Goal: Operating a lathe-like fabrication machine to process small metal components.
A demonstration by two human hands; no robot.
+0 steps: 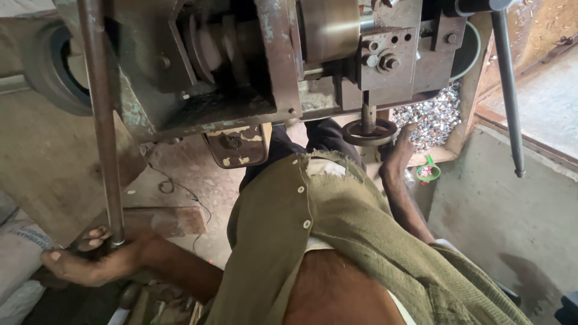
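The left hand (90, 256) sits at about eight o'clock in the view, fingers wrapped around the lower end of a long rusted lever bar (102, 120). The bar runs up from the fist, nearly upright, to the top edge at eleven o'clock, passing in front of the machine frame (205, 90). The grip is closed fully on the bar, with the fingertips showing on its near side.

The right hand (394, 153) reaches up at about one o'clock, its fingertips against the underside of a dark round ring (370, 132) that sits on a short vertical spindle (368, 114) under the machine's bolted block (388, 57). Whether the fingers pinch the ring or only touch it cannot be told; the hand is narrow, fingers drawn together.

Just beyond the right hand, at two o'clock, lies a heap of small shiny metal pieces (433, 114) in a wooden-edged bin. A small green dish (428, 173) stands just beside the forearm at three o'clock. A second dark lever rod (507, 90) hangs at the far right, untouched. A worn olive shirt (337, 235) with white buttons fills the lower centre. A white sack (18, 259) lies at nine o'clock, near the left hand.
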